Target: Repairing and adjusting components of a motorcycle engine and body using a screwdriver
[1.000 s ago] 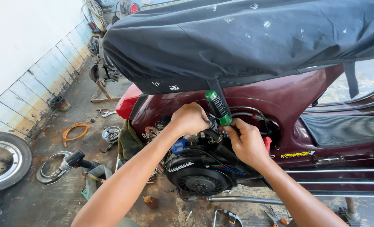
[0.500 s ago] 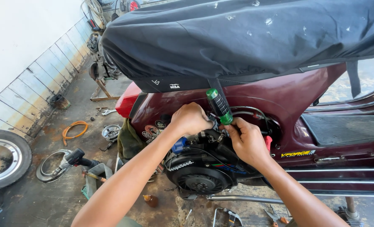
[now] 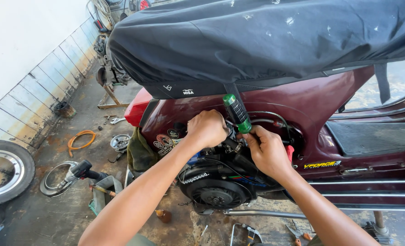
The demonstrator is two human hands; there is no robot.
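Green-and-black-handled screwdriver (image 3: 237, 114): standing tilted in the open engine bay of the maroon scooter body (image 3: 302, 105), handle rising just below the edge of the black fabric seat cover (image 3: 257, 41), shaft running down and out of sight behind the fingers.

Right hand (image 3: 268, 152): closed around the lower end of the handle where it meets the shaft, thumb and forefinger pinching just beneath the green collar. Left hand (image 3: 207, 128): curled into a fist over a part just left of the screwdriver, above the black engine fan cover (image 3: 216, 189); what lies inside that fist cannot be told, being hidden by the knuckles.

Handling, as judged: light and rigid tool, ribbed black grip section giving sure purchase even with oily fingers; the smooth green cap likely slicker. Best held around the ribbed middle for turning force, with a pinch low near the shaft for steadying the tip. Tip hidden, so seating in a screw head not confirmed. Thin black cables (image 3: 266, 116) and a small red fitting (image 3: 290, 152) just right of the screwdriver: soft, easily snagged.

On the concrete floor, well left of the screwdriver: orange coiled hose (image 3: 80, 141), wheel with silver rim (image 3: 4, 171), black power tool (image 3: 82, 169).
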